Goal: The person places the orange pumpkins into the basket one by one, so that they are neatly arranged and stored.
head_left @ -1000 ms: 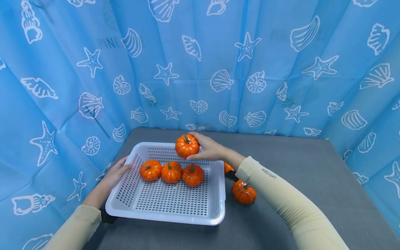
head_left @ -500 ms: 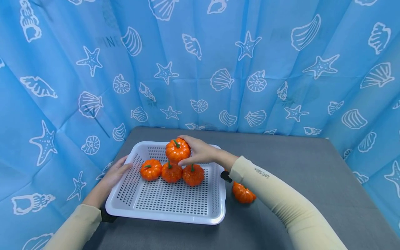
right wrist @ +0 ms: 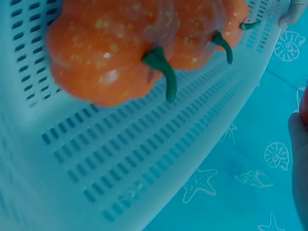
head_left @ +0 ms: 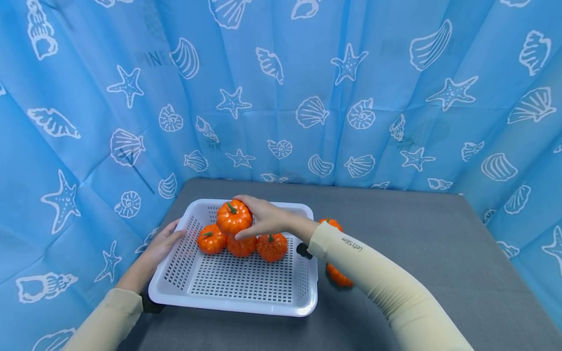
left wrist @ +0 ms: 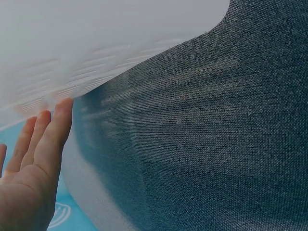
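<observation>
The right sleeve (head_left: 379, 279) partly hides what seem to be two pumpkins (head_left: 338, 276).

Blue curtain (head_left: 276, 131) hung in folds behind grey worktop (head_left: 408, 229) and along both its sides; I made out printed white shells (head_left: 311, 111), starfish (head_left: 348, 64), faint lettering (head_left: 153, 59) at upper left. Worktop showed woven texture in my left-wrist feed. Head view reached me brightly lit.

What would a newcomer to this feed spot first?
Probably the glossy orange pumpkin in the right hand, held up over the white basket, where three more pumpkins sit in a row. Next, the bright blue curtain with white shells and starfish, filling the background behind the grey table.
</observation>
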`<move>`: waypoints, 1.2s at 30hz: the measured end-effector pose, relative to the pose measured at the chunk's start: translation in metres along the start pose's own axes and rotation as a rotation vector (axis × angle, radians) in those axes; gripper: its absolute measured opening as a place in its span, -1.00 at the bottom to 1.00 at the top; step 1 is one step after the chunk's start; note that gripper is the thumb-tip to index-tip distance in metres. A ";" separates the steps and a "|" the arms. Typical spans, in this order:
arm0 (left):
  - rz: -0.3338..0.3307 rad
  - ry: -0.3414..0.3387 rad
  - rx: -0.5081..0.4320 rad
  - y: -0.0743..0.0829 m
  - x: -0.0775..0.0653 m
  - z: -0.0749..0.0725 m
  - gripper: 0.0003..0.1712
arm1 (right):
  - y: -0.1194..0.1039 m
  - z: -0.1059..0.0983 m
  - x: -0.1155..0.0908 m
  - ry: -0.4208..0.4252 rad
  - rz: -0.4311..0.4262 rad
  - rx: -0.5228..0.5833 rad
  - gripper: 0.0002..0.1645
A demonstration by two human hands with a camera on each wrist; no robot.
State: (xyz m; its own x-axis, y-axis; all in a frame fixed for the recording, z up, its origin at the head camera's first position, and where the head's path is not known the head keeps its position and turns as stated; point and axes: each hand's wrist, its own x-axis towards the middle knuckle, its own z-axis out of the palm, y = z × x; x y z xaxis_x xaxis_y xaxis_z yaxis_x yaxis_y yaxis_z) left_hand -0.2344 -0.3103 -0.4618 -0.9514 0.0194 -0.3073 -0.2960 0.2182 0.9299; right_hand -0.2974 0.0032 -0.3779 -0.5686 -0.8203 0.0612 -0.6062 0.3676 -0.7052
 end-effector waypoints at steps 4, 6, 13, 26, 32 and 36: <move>0.004 -0.001 0.000 0.000 0.000 0.000 -0.15 | -0.001 0.008 0.005 -0.014 0.017 0.024 0.11; 0.004 -0.003 0.000 -0.001 0.001 -0.001 -0.14 | -0.002 0.013 0.008 -0.025 0.020 0.042 0.11; -0.005 -0.006 -0.005 -0.003 0.002 -0.001 -0.15 | -0.006 0.031 0.018 -0.047 -0.008 0.065 0.02; 0.014 -0.008 -0.003 -0.003 0.001 -0.002 -0.15 | -0.002 0.064 0.027 -0.100 0.006 0.020 0.01; 0.027 -0.010 -0.001 -0.002 0.001 -0.003 -0.16 | -0.001 0.077 0.030 -0.131 -0.020 0.022 0.01; 0.024 -0.012 0.005 -0.002 0.002 -0.002 -0.14 | 0.000 0.083 0.030 -0.136 -0.010 -0.001 -0.05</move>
State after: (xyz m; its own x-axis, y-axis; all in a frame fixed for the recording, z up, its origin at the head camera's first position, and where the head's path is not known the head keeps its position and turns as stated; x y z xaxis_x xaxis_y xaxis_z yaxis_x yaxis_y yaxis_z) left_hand -0.2359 -0.3129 -0.4634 -0.9570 0.0361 -0.2878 -0.2731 0.2226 0.9359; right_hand -0.2686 -0.0578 -0.4342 -0.4822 -0.8756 -0.0284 -0.6119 0.3598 -0.7043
